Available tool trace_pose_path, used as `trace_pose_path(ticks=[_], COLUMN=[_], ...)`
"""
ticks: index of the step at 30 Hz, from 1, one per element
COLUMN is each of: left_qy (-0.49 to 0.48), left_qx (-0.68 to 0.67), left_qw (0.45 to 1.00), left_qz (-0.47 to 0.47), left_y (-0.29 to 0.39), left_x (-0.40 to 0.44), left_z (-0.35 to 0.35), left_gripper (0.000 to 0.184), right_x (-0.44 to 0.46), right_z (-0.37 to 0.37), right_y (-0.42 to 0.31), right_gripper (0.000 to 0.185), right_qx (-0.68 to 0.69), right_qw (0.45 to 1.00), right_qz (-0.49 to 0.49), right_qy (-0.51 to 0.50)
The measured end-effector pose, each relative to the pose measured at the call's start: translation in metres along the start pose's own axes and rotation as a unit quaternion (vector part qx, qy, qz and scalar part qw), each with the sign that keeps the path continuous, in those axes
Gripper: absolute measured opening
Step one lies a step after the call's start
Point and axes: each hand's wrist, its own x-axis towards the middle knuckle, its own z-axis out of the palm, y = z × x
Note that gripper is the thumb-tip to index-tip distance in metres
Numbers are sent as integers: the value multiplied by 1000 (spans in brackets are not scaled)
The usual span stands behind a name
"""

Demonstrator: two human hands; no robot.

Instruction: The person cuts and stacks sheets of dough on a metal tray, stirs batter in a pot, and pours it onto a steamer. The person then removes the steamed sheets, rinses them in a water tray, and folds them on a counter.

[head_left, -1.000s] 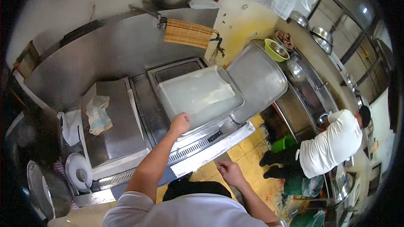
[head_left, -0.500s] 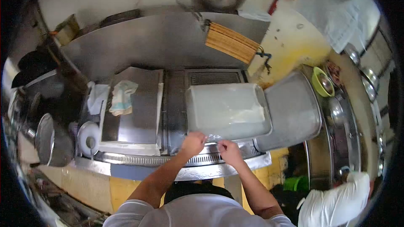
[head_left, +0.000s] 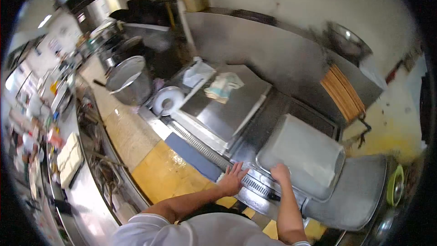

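Note:
A large pale rectangular tray [head_left: 298, 152] lies on the steel counter, with a shiny, film-like surface over its top. My right hand [head_left: 280, 173] rests at the tray's near edge with the fingers curled closed; whatever is in them is hidden. Left of it, my left hand [head_left: 232, 180] is open with fingers spread, above the slotted metal strip [head_left: 255, 185] along the counter's front. It holds nothing and is apart from the tray.
Left of the tray, a steel lid [head_left: 234, 102] carries a folded cloth [head_left: 224, 87]. A white round dish [head_left: 168, 101] and a big pot [head_left: 130, 82] stand farther left. A grey tub [head_left: 348, 200] adjoins the tray's right side. Bamboo slats [head_left: 342, 93] hang behind.
My view has swung to the left. My left hand has let go at the tray's near edge, moved left and opened. My right hand stays closed by that edge.

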Motion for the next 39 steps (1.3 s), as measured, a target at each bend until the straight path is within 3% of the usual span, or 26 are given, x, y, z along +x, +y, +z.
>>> trace_pose_path(ticks=[2,6,8,11,12,16,18,20,21,23,25,28,29,32,34,35,37,39], left_qy=[38,111,137,158,173,262,286,313,326,388,411,410,426,408,395,388,409,416], left_qx=[-37,-119,-141,-204,-216,-275,-302,-400,-444,-490,-536,-449,-460,-452,-439,-431,-382,-361], left_qw=[998,985,978,961,954,909,881,822,788,749,710,722,703,697,703,708,711,703], left_qz=[-29,-53,-69,-103,-114,-168,-225,-258,-274,-220,-199,-332,-335,-379,-396,-403,-426,-451], left_y=[-11,-40,-55,-82,-100,-178,-214,-264,-287,-325,-351,-371,-389,-416,-427,-429,-430,-441], left_x=[-20,-58,-81,-122,-136,-189,-221,-240,-251,-277,-311,-356,-365,-399,-415,-422,-426,-427], left_z=[-3,-18,-33,-68,-71,-60,-71,-71,-74,-84,-114,-154,-142,-143,-147,-150,-165,-174], left_gripper=[78,76,71,64,63,65,65,64,63,60,54,49,46,52,55,57,63,67], right_x=[27,9,15,17,15,-29,-78,-139,-158,-192,-205,-204,-200,-175,-149,-144,-121,-114], right_z=[24,10,34,54,63,116,137,158,171,199,215,210,204,192,178,173,153,123], right_y=[25,6,25,12,-10,-149,-271,-384,-429,-498,-555,-617,-636,-692,-737,-759,-807,-851], right_gripper=[44,42,32,29,29,40,37,39,45,53,55,61,63,22,25,26,16,51], right_qx=[-12,-25,-34,88,89,86,131,134,117,107,94,50,32,64,88,150,123,60], right_qw=[999,1000,994,983,978,946,955,932,904,843,818,802,798,770,764,753,705,718], right_qz=[19,-2,-55,59,32,-123,-181,-321,-410,-526,-565,-593,-599,-635,-638,-641,-696,-689], right_qy=[-43,-17,91,147,186,287,194,99,30,-35,-49,-55,-54,14,-28,5,63,80])
